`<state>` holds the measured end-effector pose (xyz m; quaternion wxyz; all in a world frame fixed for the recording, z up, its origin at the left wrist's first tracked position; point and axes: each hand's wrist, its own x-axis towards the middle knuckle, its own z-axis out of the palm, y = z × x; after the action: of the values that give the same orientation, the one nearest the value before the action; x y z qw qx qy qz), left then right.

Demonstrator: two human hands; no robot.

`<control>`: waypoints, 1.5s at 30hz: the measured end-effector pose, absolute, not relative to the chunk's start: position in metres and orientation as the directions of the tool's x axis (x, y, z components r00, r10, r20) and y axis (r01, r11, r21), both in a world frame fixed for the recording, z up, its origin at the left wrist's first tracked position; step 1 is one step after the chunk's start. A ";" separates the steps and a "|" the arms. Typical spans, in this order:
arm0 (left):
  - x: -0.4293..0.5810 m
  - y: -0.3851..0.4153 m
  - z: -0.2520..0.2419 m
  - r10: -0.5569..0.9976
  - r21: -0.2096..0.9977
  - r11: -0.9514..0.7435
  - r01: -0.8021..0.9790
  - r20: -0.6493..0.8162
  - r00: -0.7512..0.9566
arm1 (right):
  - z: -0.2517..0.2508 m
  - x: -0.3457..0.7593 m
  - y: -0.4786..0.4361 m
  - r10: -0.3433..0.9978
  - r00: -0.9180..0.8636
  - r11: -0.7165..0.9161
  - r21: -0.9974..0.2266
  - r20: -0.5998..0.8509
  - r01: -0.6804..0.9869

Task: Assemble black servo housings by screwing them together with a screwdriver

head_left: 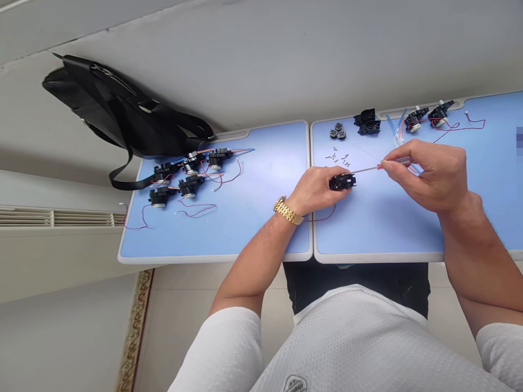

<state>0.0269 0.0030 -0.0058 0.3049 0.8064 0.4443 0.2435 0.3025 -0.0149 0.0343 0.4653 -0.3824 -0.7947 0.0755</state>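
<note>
Screwdriver [365, 170] held level, we pinch it in our right hand [425, 174] and aim its tip right at the black motor case [342, 182], which our left hand [314, 190] grips firmly at three o'clock from that hand, above the blue desk [261, 228].

You can pass along the near edge of the right desk [379, 239], below your left hand [312, 190] and right hand [429, 177]. Toward its far edge, small screws [338, 157] and black motor housings [417, 118] stand in the way. On the left desk [253, 218], room lies right of the wired motor units [188, 185] crowding its far-left corner beside the black bag [122, 109].
</note>
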 end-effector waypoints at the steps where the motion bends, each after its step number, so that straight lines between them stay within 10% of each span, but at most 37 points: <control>1: 0.027 0.003 -0.006 0.865 0.708 -0.418 0.570 0.119 0.487 | 0.033 0.303 -0.014 0.686 -0.279 0.688 -0.474 0.672 0.550; 45: 0.027 0.004 -0.003 0.864 0.673 -0.419 0.610 0.089 0.495 | 0.032 0.302 -0.018 0.802 -0.299 0.588 -0.597 0.517 0.546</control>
<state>0.0267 0.0038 -0.0034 0.2924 0.8138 0.4528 0.2173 0.3016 -0.0176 0.0324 0.4111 -0.4263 -0.7906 0.1559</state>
